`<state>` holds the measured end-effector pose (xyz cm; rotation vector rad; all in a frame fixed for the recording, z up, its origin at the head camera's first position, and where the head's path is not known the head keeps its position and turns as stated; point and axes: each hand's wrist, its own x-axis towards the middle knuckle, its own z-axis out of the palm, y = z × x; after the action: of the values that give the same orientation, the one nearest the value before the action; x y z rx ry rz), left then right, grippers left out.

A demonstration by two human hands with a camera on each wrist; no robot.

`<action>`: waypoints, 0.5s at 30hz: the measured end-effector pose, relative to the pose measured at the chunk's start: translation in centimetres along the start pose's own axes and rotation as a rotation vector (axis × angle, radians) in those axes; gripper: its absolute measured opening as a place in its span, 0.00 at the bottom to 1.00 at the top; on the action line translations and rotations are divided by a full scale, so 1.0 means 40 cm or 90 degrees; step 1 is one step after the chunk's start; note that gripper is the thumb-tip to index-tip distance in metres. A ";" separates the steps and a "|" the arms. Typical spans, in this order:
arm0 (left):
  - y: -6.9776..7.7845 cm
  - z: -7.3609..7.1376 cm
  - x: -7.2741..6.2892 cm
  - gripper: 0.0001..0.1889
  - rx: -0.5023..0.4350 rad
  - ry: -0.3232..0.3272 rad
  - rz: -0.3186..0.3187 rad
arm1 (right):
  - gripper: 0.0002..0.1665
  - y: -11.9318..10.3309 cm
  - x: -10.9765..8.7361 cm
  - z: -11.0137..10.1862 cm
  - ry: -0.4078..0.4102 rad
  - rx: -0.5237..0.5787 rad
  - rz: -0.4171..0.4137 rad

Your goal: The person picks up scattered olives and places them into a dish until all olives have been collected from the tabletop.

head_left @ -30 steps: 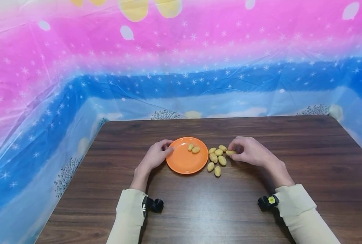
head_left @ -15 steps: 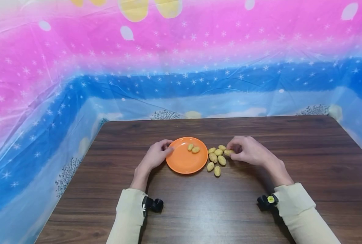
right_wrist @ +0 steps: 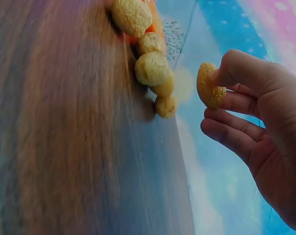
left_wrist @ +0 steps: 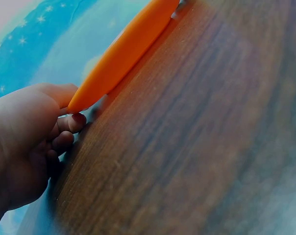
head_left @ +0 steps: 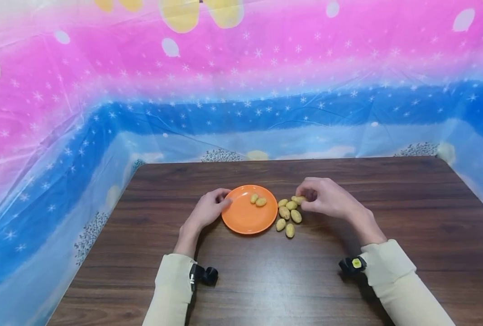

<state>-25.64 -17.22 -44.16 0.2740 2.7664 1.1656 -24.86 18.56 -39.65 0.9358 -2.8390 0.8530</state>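
My left hand [head_left: 205, 210] pinches the left rim of a round orange plate [head_left: 241, 222]. In the left wrist view the thumb lies on the rim of the plate [left_wrist: 121, 58], with fingers curled below it. Two small yellow-brown potatoes [head_left: 260, 202] lie on the plate, towards its back right. My right hand [head_left: 331, 198] holds one wrinkled small potato [right_wrist: 210, 85] between thumb and fingers, raised off the table in the right wrist view. Several more small potatoes [head_left: 284, 213] lie in a loose cluster on the table, just right of the plate and left of that hand.
The dark wooden table [head_left: 265, 280] has its far edge behind the plate. A pink and blue patterned cloth [head_left: 233, 113] hangs behind and along the sides. Black wrist cameras [head_left: 210, 275] sit on both cuffs.
My right hand has risen slightly and moved left with the potato, over the back of the cluster. The left hand and plate stay in place.
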 end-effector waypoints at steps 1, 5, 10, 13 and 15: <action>0.000 0.000 0.000 0.21 0.000 0.000 -0.001 | 0.12 -0.003 0.004 0.001 0.000 -0.001 -0.004; 0.002 0.001 -0.002 0.21 -0.001 0.001 -0.002 | 0.11 -0.015 0.022 0.007 0.004 0.005 -0.020; 0.004 0.000 -0.004 0.21 -0.007 0.001 -0.002 | 0.11 -0.030 0.044 0.018 0.010 0.001 -0.050; 0.003 -0.001 -0.003 0.21 -0.006 0.001 0.000 | 0.11 -0.043 0.056 0.024 0.003 0.003 -0.059; 0.003 -0.002 -0.003 0.21 -0.007 0.002 0.000 | 0.11 -0.052 0.065 0.029 -0.007 0.009 -0.062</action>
<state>-25.52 -17.21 -44.02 0.2700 2.7628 1.1810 -25.67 15.18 -39.11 1.0744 -2.7736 0.8605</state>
